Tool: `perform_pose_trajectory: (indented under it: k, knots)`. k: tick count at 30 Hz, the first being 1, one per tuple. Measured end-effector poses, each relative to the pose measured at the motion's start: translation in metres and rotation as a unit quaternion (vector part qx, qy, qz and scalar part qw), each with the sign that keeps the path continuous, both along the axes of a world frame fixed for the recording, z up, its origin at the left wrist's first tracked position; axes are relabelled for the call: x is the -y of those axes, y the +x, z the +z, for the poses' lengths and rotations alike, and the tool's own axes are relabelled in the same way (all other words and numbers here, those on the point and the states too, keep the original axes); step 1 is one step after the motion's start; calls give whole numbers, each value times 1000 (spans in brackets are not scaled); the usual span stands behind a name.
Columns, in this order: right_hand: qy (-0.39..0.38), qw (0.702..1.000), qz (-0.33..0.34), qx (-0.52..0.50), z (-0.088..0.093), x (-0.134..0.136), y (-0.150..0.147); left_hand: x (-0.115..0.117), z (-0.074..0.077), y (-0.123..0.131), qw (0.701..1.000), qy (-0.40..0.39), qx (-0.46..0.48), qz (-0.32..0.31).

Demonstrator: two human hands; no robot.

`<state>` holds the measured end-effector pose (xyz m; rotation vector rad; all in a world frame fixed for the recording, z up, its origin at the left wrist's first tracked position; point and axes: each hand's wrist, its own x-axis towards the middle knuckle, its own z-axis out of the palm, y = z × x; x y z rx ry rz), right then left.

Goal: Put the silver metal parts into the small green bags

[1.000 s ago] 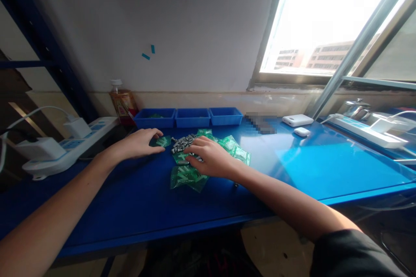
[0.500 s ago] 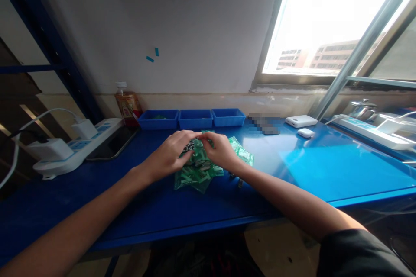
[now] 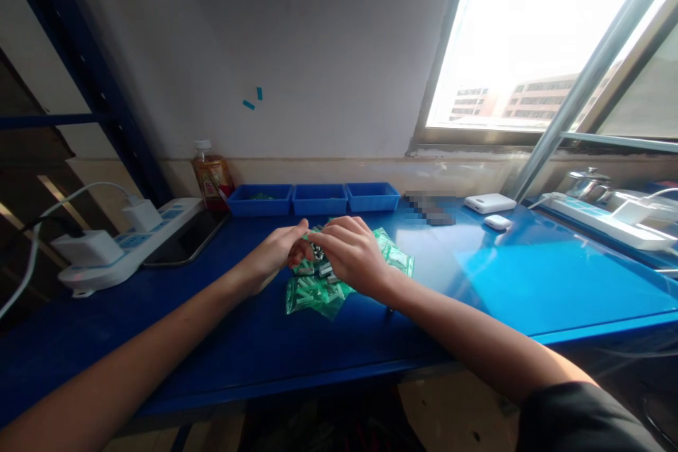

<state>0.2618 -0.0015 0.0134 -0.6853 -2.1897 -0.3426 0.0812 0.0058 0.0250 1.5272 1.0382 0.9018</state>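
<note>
The front edge of the blue counter (image 3: 233,360) runs below both arms, with wide bare room between it and the green bags (image 3: 311,292). More open room is on the right, where the top shines brightly. Three blue bins (image 3: 319,203) stand in a row at the back. A black phone (image 3: 185,240) takes up space on the left.

A second ago the hands were well apart; now the left hand (image 3: 278,254) and right hand (image 3: 356,254) meet over the bags. The left thumb points up, its other fingers curled. The right fingers lie close together and reach to it. I cannot tell if they pinch anything.

The bags are thin, shiny and see-through, with short pale sticks inside. Little gray metal pieces (image 3: 325,271) lie among them, partly hidden.
</note>
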Motion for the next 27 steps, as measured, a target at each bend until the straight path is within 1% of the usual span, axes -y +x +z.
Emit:
perform_pose_trajectory:
  k: [2, 4, 6, 7, 8, 9, 10, 12, 13, 14, 15, 16, 17, 18, 19, 21, 22, 23, 25, 27]
  knots:
    - [6, 1000, 20, 22, 1, 4, -2, -2, 0, -1, 1000, 0, 27, 9]
    - [6, 999, 27, 20, 2, 8, -5, -2, -1, -1, 999, 18, 43, 20]
    - [-17, 1000, 7, -19, 4, 10, -8, -2, -1, -2, 994, 77, 28, 66]
    - [-45, 998, -13, -49, 6, 10, -8, -1, -1, -3, 987, 128, -4, 97]
    - [-87, 993, -32, -79, 8, 10, -9, 0, 0, -5, 973, 192, -51, 120]
    - [-141, 983, -45, -108, 9, 9, -9, 1, 1, -6, 950, 263, -106, 128]
    - [-207, 968, -50, -132, 10, 8, -8, 2, 1, -8, 922, 331, -161, 117]
    - [-341, 923, -34, -174, 11, 3, -6, 3, 2, -11, 865, 436, -241, 59]
    - [-390, 901, -22, -191, 11, 0, -5, 4, 2, -11, 844, 467, -261, 27]
    - [-418, 886, -13, -202, 10, -2, -5, 4, 1, -10, 831, 485, -273, 0]
    - [-424, 882, -9, -204, 8, -4, -4, 5, 1, -9, 826, 489, -280, -18]
    - [-409, 890, -14, -198, 6, -5, -5, 5, 0, -7, 830, 479, -284, -30]
    - [-377, 907, -23, -186, 4, -5, -5, 5, 0, -6, 843, 457, -282, -34]
    - [-334, 927, -35, -169, 3, -5, -5, 5, -1, -4, 866, 419, -272, -32]
    - [-287, 945, -45, -150, 1, -5, -6, 5, -1, -3, 895, 368, -252, -23]
    - [-197, 973, -50, -106, -1, -4, -5, 2, -2, -3, 953, 243, -179, -4]
    - [-164, 982, -44, -85, -1, -4, -4, 0, -3, -3, 975, 178, -132, 2]
    - [-141, 987, -36, -65, -2, -4, -3, -3, -4, -4, 989, 117, -86, 5]
    - [-119, 992, -22, -33, -3, -5, -1, -6, -5, -6, 1000, 20, -17, 9]
    - [-104, 994, -17, -13, -4, -6, 0, -8, -5, -6, 999, -29, 19, 17]
